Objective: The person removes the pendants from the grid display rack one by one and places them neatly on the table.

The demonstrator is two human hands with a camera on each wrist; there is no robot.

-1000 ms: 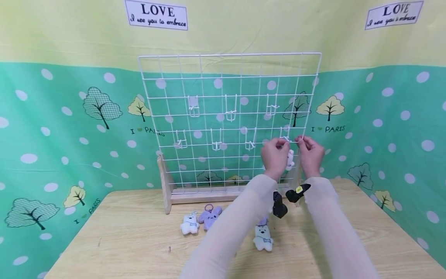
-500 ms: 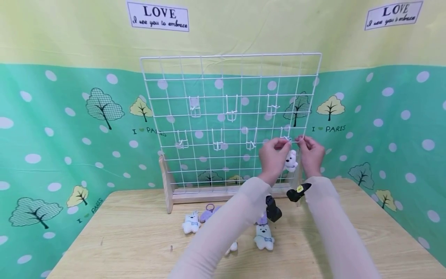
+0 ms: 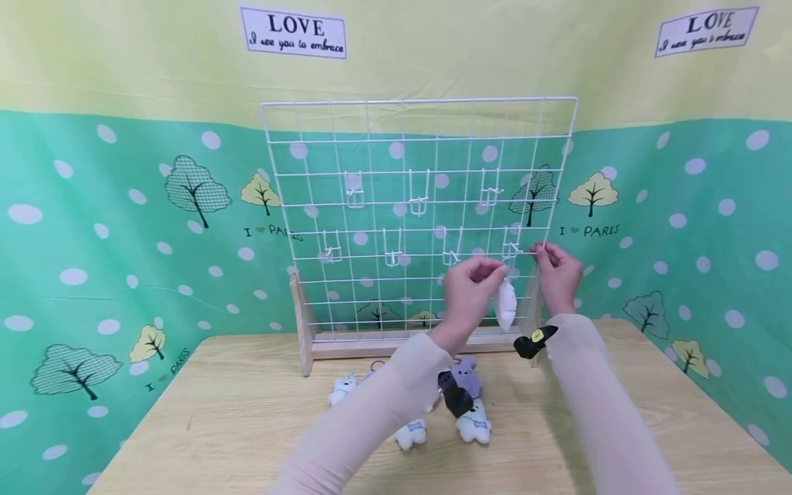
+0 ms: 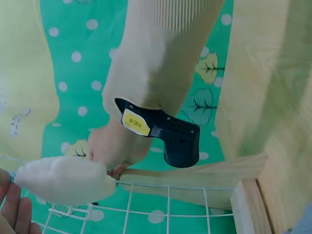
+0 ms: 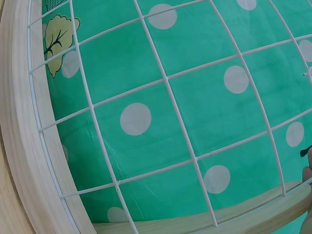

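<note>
My left hand [image 3: 470, 289] pinches the top of a white plush keychain [image 3: 506, 304], which dangles edge-on in front of the lower right of a white wire grid rack [image 3: 436, 280]. In the left wrist view the white plush [image 4: 63, 180] hangs from the fingertips of the left hand [image 4: 19, 209]. My right hand [image 3: 559, 275] grips the rack's right edge wire with thumb and fingers, beside the rightmost lower hook [image 3: 511, 251]. Only a sliver of the right hand [image 5: 307, 195] shows in the right wrist view.
Several white hooks, such as the upper middle one [image 3: 419, 203], sit in two rows on the rack. A wooden base [image 3: 371, 349] carries it. On the table [image 3: 204, 412] lie white bear plushes [image 3: 474, 424] and a purple plush [image 3: 465, 377], partly behind the left sleeve.
My left hand has drawn back left and down from the rightmost lower hook with the white plush, which has turned edge-on. The right hand stays on the rack's edge.
</note>
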